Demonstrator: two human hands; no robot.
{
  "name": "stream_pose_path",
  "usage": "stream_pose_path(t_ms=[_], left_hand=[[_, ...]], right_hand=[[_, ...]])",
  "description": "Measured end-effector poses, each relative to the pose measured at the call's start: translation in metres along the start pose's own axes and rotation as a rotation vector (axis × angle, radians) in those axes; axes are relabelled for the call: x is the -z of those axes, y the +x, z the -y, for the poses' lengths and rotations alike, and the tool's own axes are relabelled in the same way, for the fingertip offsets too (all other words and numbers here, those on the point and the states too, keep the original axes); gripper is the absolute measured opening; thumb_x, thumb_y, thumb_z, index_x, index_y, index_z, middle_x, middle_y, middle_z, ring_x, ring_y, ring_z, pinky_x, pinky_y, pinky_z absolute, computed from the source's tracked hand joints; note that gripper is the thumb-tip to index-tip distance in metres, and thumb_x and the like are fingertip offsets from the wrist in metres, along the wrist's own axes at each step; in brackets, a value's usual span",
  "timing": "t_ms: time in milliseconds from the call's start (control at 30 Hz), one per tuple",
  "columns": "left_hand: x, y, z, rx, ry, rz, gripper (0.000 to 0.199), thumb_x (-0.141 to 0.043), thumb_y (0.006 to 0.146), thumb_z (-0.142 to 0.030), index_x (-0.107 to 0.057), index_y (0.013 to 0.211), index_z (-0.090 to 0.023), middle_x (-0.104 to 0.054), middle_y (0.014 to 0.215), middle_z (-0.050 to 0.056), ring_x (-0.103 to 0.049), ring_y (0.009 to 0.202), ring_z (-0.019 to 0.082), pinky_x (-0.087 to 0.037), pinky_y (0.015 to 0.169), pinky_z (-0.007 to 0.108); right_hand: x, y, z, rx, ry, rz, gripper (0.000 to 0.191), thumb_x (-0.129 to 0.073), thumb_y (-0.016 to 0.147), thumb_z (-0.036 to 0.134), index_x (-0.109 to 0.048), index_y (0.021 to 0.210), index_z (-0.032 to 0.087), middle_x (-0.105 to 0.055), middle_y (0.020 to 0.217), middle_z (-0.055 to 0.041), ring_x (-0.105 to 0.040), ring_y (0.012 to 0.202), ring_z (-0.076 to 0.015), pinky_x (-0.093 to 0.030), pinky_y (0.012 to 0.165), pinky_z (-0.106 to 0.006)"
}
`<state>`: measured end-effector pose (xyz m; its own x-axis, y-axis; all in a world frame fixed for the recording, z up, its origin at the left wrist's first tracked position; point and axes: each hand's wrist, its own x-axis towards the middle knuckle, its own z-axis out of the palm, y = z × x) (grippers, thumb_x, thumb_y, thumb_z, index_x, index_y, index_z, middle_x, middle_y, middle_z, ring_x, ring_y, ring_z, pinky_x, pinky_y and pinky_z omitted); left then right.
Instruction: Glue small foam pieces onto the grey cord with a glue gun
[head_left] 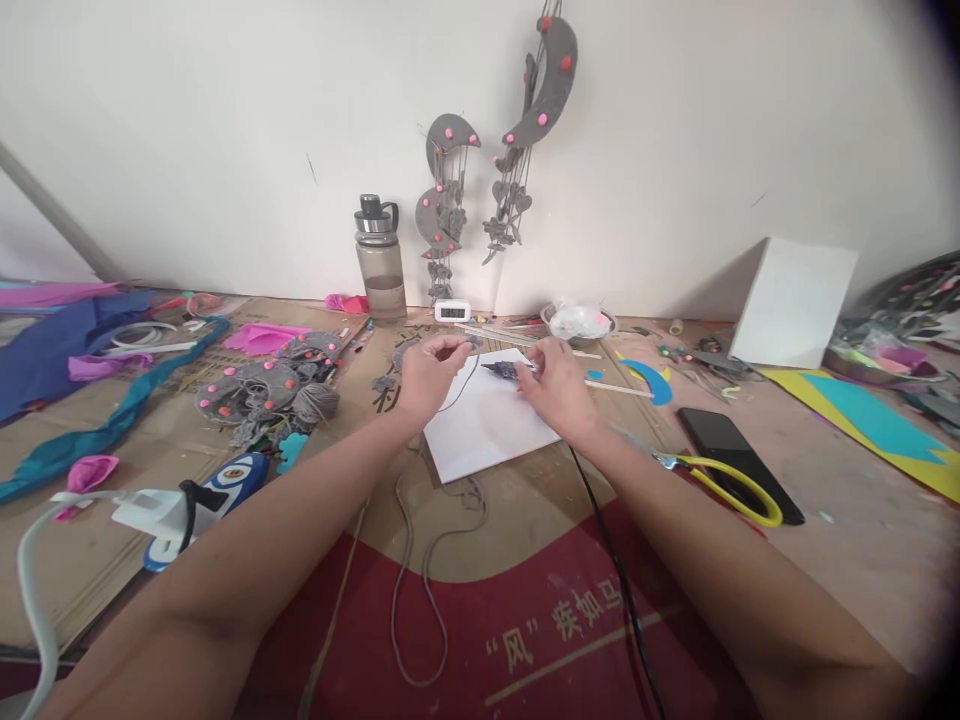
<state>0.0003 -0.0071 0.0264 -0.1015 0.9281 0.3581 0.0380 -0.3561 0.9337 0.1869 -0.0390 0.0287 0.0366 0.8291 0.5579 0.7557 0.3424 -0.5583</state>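
Observation:
My left hand is pinched on a thin grey cord above the left edge of a white sheet. The cord also loops over the cardboard below. My right hand is closed around a dark tool whose pointed tip faces left, towards my left hand. From under this hand a black cable runs down to the front. Tip and cord are apart.
A phone and yellow-handled scissors lie to the right. On the left are grey felt pieces and a power strip. Behind stand a bottle and a small clock; moon-shaped hangings are on the wall.

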Motion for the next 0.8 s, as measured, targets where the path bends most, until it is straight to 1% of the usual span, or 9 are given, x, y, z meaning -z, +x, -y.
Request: stream_pose_path(t_ms=[67, 167, 233, 300, 367, 433, 600, 667, 800], left_hand=[[-0.003, -0.005, -0.005, -0.083, 0.038, 0.014, 0.010, -0.071, 0.072, -0.027, -0.074, 0.076, -0.018, -0.065, 0.068, 0.003, -0.053, 0.062, 0.012, -0.041, 0.059, 0.024], [-0.007, -0.013, -0.013, -0.198, 0.073, 0.025, 0.003, -0.071, 0.071, -0.020, -0.074, 0.072, -0.020, -0.068, 0.077, 0.004, -0.057, 0.072, 0.014, -0.043, 0.067, 0.024], [-0.009, -0.017, -0.018, -0.226, 0.067, 0.026, 0.004, -0.071, 0.069, -0.017, -0.073, 0.070, -0.020, -0.068, 0.079, 0.004, -0.058, 0.075, 0.014, -0.043, 0.068, 0.024], [-0.010, -0.020, -0.021, -0.203, 0.055, 0.036, 0.004, -0.071, 0.069, -0.016, -0.073, 0.070, -0.019, -0.068, 0.078, 0.004, -0.058, 0.072, 0.014, -0.043, 0.066, 0.024], [-0.011, -0.020, -0.024, -0.119, 0.030, 0.072, 0.001, -0.071, 0.071, -0.018, -0.072, 0.070, -0.018, -0.067, 0.071, 0.004, -0.057, 0.063, 0.013, -0.043, 0.060, 0.024], [-0.012, -0.019, -0.024, -0.010, -0.008, 0.125, 0.005, -0.072, 0.071, -0.021, -0.071, 0.071, -0.016, -0.065, 0.062, 0.003, -0.055, 0.054, 0.012, -0.042, 0.053, 0.024], [-0.014, -0.014, -0.020, 0.147, -0.093, 0.221, 0.014, -0.074, 0.072, -0.026, -0.070, 0.075, -0.012, -0.067, 0.063, 0.007, -0.061, 0.054, 0.014, -0.051, 0.056, 0.029], [-0.015, -0.012, -0.018, 0.172, -0.110, 0.241, 0.015, -0.074, 0.072, -0.026, -0.070, 0.076, -0.011, -0.068, 0.064, 0.008, -0.063, 0.055, 0.015, -0.054, 0.059, 0.031], [-0.013, -0.011, -0.018, 0.162, -0.085, 0.288, 0.014, -0.071, 0.075, -0.026, -0.071, 0.077, -0.012, -0.067, 0.062, 0.007, -0.060, 0.052, 0.013, -0.052, 0.057, 0.029]], right_hand=[[-0.008, -0.004, 0.016, -0.072, 0.328, 0.061, 0.023, -0.059, 0.076, 0.032, -0.043, 0.089, 0.022, -0.060, 0.099, -0.0090, -0.058, 0.094, -0.0208, -0.047, 0.086, -0.040], [-0.018, -0.010, 0.033, -0.266, 0.795, 0.190, 0.040, -0.067, 0.069, 0.031, -0.036, 0.093, 0.025, -0.062, 0.100, -0.0038, -0.061, 0.094, -0.0169, -0.048, 0.086, -0.037], [-0.020, -0.012, 0.039, -0.372, 0.994, 0.244, 0.045, -0.068, 0.066, 0.028, -0.034, 0.094, 0.025, -0.062, 0.089, 0.0011, -0.062, 0.086, -0.0148, -0.049, 0.082, -0.035], [-0.018, -0.011, 0.040, -0.419, 1.080, 0.274, 0.041, -0.066, 0.066, 0.027, -0.035, 0.093, 0.025, -0.057, 0.078, 0.0059, -0.060, 0.072, -0.0116, -0.050, 0.075, -0.033], [-0.016, -0.009, 0.038, -0.409, 1.042, 0.266, 0.032, -0.061, 0.070, 0.027, -0.037, 0.092, 0.025, -0.050, 0.073, 0.0083, -0.051, 0.059, -0.0084, -0.048, 0.063, -0.028], [-0.013, -0.007, 0.034, -0.342, 0.872, 0.219, 0.022, -0.056, 0.074, 0.028, -0.041, 0.090, 0.024, -0.046, 0.071, 0.0075, -0.044, 0.055, -0.0082, -0.043, 0.055, -0.025], [-0.006, -0.002, 0.022, -0.012, 0.345, 0.050, 0.006, -0.051, 0.082, 0.026, -0.053, 0.083, 0.020, -0.051, 0.075, 0.0013, -0.045, 0.068, -0.0127, -0.038, 0.064, -0.028], [-0.004, -0.002, 0.020, 0.037, 0.286, 0.016, 0.007, -0.051, 0.083, 0.025, -0.055, 0.082, 0.020, -0.052, 0.075, 0.0008, -0.045, 0.069, -0.0130, -0.037, 0.066, -0.028], [-0.003, -0.002, 0.019, 0.037, 0.283, 0.006, 0.007, -0.052, 0.084, 0.026, -0.056, 0.083, 0.020, -0.050, 0.071, 0.0017, -0.043, 0.066, -0.0127, -0.035, 0.064, -0.027]])
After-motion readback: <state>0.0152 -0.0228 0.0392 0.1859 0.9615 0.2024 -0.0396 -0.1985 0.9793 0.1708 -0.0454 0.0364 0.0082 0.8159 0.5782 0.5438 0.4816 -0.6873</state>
